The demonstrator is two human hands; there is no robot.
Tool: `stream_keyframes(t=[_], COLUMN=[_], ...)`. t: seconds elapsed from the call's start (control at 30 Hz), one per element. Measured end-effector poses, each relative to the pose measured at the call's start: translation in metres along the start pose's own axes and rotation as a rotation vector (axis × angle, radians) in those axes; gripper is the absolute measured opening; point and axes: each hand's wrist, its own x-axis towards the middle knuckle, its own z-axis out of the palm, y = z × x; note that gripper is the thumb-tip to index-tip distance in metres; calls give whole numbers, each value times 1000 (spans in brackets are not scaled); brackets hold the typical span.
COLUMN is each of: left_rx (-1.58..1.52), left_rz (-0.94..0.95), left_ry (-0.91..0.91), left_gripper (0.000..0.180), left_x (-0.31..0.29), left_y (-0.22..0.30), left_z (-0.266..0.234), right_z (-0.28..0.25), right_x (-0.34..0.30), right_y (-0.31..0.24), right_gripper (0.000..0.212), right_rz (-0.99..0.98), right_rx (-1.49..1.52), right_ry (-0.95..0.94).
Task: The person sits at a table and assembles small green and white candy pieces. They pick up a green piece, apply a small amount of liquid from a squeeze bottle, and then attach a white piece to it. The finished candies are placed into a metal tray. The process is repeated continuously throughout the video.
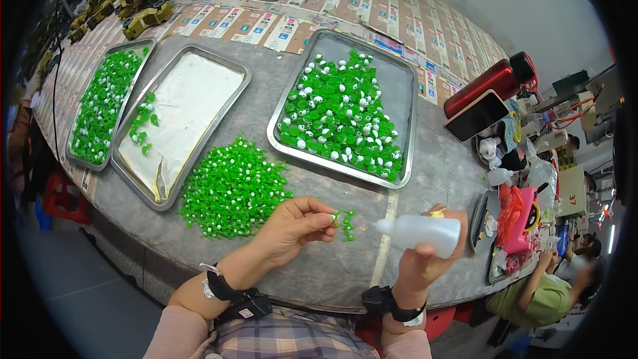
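Between the thumb and fingers of my left hand is pinched a small green plastic piece with thin limbs. My right hand wraps round a translucent white squeeze bottle, tilted nearly flat, its nozzle pointing left at the green piece with a small gap between. Just left of my left hand lies a heap of green and white pieces on the table. Beyond my hands a metal tray holds many round green and white eye-like parts.
Farther left stand a paper-lined tray with several green pieces and a full tray of green parts. A red flask and a phone stand at right. Yellow toy vehicles pile up far left. A person in green sits at right.
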Motion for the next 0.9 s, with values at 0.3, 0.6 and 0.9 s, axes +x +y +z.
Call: stream_keyframes(t=[0.3, 0.6, 0.9], left_rx=[-8, 3, 9], left_rz=[8, 4, -15], left_ry=[-10, -11, -4], left_gripper=[9, 9, 9], left_x=[1, 1, 0], left_y=[0, 0, 1], left_z=[0, 1, 2], right_z=[15, 15, 4], right_x=[-7, -7, -5], right_y=[-7, -6, 8], right_gripper=[54, 54, 49], right_rz=[-22, -16, -171], right_rx=[-166, -188, -189], right_ry=[-35, 15, -53])
